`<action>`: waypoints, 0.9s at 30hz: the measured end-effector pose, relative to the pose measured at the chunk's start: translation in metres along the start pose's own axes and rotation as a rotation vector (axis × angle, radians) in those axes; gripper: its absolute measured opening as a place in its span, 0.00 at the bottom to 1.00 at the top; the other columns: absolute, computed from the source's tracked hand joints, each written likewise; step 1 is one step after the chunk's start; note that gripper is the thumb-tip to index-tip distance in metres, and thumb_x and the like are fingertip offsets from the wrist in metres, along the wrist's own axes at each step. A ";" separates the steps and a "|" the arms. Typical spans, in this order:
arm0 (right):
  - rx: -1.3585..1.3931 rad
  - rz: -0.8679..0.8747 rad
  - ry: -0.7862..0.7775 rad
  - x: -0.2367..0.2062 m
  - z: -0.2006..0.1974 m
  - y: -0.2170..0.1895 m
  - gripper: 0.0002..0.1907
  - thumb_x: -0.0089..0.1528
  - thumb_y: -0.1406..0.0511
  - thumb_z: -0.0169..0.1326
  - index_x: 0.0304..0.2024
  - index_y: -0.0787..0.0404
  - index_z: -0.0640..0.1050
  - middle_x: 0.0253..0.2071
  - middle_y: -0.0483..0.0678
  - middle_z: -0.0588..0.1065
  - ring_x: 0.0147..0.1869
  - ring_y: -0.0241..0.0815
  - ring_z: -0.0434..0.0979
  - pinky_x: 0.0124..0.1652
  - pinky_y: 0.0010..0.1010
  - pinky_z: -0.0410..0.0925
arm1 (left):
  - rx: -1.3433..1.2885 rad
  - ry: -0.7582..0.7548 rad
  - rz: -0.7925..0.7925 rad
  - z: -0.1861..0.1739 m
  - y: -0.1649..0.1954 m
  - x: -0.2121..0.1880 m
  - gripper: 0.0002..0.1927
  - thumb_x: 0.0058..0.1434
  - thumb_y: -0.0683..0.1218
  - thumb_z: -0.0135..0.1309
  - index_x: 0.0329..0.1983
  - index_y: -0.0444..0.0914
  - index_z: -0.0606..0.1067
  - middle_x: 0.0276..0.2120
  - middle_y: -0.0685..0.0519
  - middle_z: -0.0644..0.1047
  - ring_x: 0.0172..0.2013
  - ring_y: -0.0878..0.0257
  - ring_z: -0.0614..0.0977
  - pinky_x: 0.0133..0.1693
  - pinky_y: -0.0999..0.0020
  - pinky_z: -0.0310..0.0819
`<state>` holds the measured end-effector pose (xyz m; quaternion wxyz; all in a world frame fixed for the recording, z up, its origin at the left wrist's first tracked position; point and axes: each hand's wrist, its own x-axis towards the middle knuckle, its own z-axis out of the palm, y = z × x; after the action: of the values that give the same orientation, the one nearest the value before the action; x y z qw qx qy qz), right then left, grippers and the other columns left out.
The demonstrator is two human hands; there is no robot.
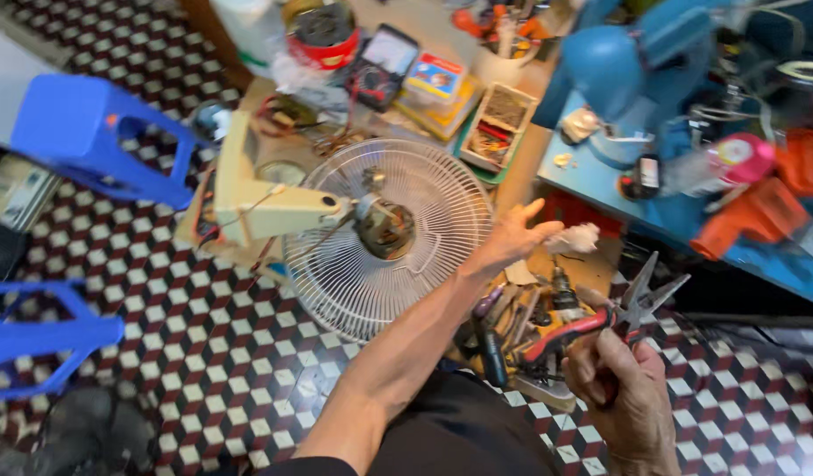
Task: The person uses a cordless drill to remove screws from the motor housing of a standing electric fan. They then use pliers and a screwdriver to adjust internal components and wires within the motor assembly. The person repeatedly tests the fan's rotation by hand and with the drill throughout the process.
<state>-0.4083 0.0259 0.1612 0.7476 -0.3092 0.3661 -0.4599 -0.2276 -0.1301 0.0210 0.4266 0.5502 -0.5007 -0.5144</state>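
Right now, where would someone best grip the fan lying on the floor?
Grip the cream neck behind the motor, coming from above. It is a solid bar lying flat and clear, whereas the wire guard is thin and open.

fan grille [398,256] lies on the floor [230,370], left of the tool pile [512,326], below the bench [689,220].
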 end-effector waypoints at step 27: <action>0.264 0.045 0.254 0.056 0.244 0.192 0.24 0.64 0.69 0.47 0.63 0.67 0.68 0.62 0.59 0.73 0.65 0.53 0.73 0.65 0.53 0.63 | -0.177 0.013 -0.096 -0.290 -0.061 -0.160 0.22 0.69 0.47 0.52 0.61 0.29 0.73 0.51 0.45 0.81 0.51 0.63 0.82 0.53 0.70 0.76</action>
<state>-0.0992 0.0794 0.1251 0.7395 -0.1395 0.4010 -0.5223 0.0718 0.0229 0.0144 0.4516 0.5369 -0.4238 -0.5729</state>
